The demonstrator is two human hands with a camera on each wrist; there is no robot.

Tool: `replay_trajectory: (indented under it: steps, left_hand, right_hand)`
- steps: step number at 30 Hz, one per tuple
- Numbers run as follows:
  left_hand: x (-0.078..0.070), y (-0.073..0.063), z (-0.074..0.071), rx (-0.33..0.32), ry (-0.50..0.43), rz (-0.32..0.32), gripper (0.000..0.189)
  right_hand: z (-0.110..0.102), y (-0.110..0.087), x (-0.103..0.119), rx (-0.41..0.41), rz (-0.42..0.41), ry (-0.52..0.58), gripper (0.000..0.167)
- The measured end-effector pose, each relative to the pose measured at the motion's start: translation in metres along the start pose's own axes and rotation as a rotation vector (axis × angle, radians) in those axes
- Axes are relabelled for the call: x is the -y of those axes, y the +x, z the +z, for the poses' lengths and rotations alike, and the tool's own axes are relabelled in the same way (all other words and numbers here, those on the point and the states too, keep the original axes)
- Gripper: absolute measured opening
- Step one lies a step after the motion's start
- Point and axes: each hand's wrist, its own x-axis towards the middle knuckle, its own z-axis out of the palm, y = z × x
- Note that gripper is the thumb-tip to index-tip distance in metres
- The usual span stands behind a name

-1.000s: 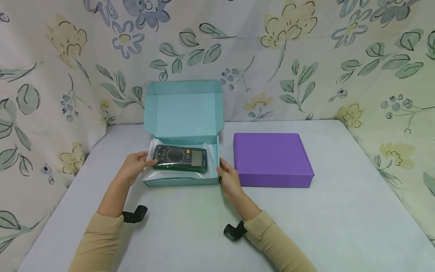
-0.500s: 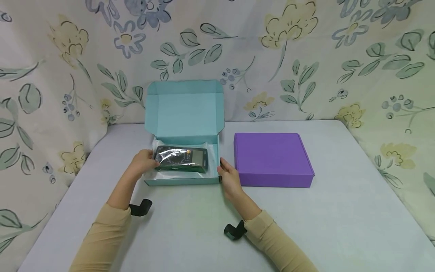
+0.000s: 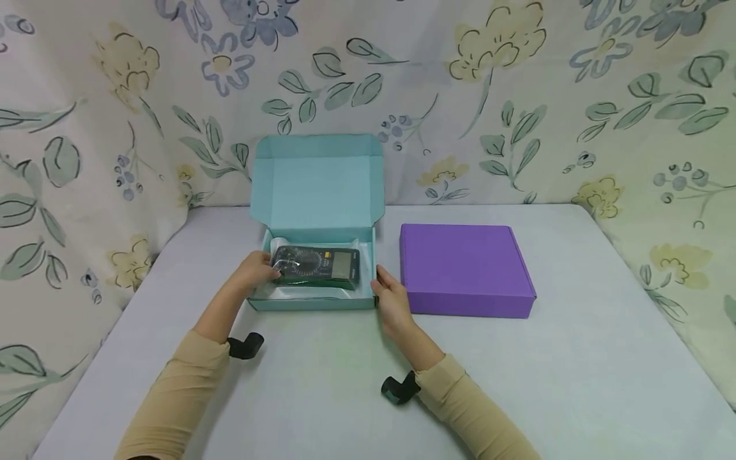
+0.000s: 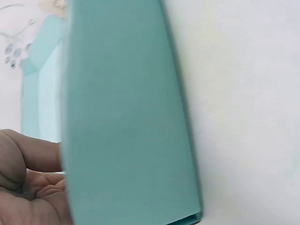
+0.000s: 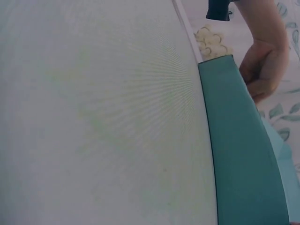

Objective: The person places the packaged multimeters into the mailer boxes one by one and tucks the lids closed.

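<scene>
In the head view, an opened teal cardboard box sits left of centre with its lid raised at the back. Inside it, a dark digital multimeter in a clear plastic bag lies over white wrapping. My left hand reaches over the box's left side and grips the meter's left end, thumb on the front, other fingers mostly hidden. My right hand holds the box's right side near its front corner. In the left wrist view, the box wall covers part of the left hand.
A closed purple box stands right of the teal box on the white tabletop. A floral cloth hangs behind and beside the table. Black wrist cameras sit by both sleeves.
My left hand has moved slightly rightward and farther over the box's left side, its fingers now deeper behind the rim. The view has shifted a little. The right hand stays at the box.
</scene>
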Motion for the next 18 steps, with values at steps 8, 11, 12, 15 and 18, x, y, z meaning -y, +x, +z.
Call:
replay_trajectory:
  steps: [8,11,12,15,18]
  left_hand:
    - [0.019,0.021,0.014,-0.029,0.038,0.006,0.04]
    - [0.026,0.029,0.015,-0.039,0.045,0.013,0.042]
    - [0.026,0.028,0.016,-0.048,0.05,0.01,0.04]
    - [0.013,0.016,0.017,-0.052,0.069,-0.026,0.04]
    - [0.006,0.005,0.019,-0.068,0.109,-0.016,0.044]
  right_hand:
    - [-0.001,0.001,-0.003,0.008,-0.004,-0.02,0.05]
    - [-0.002,0.0,-0.001,0.003,-0.006,-0.016,0.05]
    - [-0.002,0.0,0.0,0.004,-0.006,-0.017,0.05]
    - [-0.002,-0.001,0.001,0.01,-0.004,-0.016,0.051]
    - [-0.002,0.0,0.001,0.008,0.001,-0.01,0.051]
